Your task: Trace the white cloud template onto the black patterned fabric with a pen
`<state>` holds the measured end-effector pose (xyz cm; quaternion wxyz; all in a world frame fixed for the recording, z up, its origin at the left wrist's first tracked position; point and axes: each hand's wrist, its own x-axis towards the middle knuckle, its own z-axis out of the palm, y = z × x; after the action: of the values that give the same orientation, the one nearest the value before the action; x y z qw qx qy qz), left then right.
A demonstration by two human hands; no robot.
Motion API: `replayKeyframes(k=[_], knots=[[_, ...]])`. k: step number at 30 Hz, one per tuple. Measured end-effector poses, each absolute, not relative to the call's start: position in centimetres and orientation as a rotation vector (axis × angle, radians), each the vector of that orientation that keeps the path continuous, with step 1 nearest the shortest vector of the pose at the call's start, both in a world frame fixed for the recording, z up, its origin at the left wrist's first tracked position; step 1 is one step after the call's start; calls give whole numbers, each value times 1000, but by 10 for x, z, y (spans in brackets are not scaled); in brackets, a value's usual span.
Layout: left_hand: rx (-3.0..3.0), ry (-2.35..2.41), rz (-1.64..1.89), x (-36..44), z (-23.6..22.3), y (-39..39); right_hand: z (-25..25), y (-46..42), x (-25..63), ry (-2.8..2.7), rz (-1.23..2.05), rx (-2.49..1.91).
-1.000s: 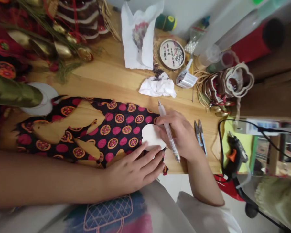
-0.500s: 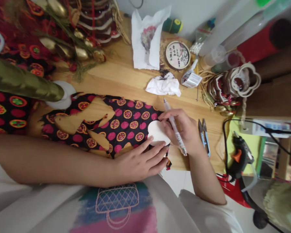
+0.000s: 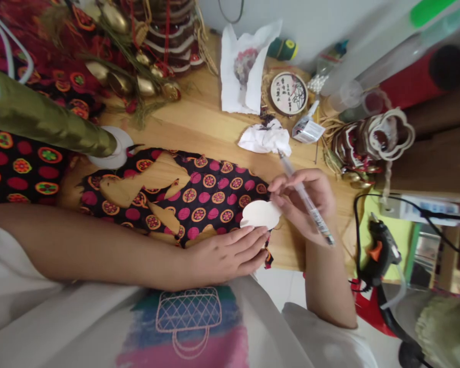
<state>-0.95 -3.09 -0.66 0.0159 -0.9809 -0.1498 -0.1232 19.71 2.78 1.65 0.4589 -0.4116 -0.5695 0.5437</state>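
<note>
A white scalloped template (image 3: pixel 259 213) lies on black cloth (image 3: pixel 193 201) printed with pink dots and orange rosettes. The cloth has several cut-out gaps where wood shows through. My left hand (image 3: pixel 230 253) rests flat, fingers stretched out, their tips on the template's near edge. In my right hand (image 3: pixel 310 199) a clear pen (image 3: pixel 304 197) leans across between thumb and fingers, its tip pointing away toward the crumpled tissue. The right fingertips are at the template's right end and the cloth's edge; whether they pinch either, I cannot tell.
Left stands an olive fabric-wrapped roll (image 3: pixel 49 115) on a white disc base (image 3: pixel 111 148). Behind are crumpled tissue (image 3: pixel 266 137), a round lettered box (image 3: pixel 289 93) and a small bottle (image 3: pixel 308 125). A black glue gun (image 3: pixel 383 245) with its cord lies at the right.
My right hand has drawn back to the right with the pen, and the template's right end shows more. The view has shifted slightly. My left hand stays on the template.
</note>
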Motion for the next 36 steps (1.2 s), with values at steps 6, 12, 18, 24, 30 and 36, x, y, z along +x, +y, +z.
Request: replayKeyframes(k=[6,12,18,24,30,36], knots=[[-3091,-455,-397,-10,-7,-30,22,29,205,-1407,1475,-1001],[-3097,-468,-427,-10,-9,-29,23,35,207,-1331,1251,-1094],[-3130,-499,-480,-9,-7,-29,22,33,206,-1378,1181,-1174],[-3132,-488,-530,-10,-8,-28,20,29,206,-1483,1216,-1218],[-3009,-529,-613,-11,6,-30,19,29,208,-1645,1123,-1260],[-2884,-967,-110,-26,41,-16,18,34,209,-1881,979,-1269]])
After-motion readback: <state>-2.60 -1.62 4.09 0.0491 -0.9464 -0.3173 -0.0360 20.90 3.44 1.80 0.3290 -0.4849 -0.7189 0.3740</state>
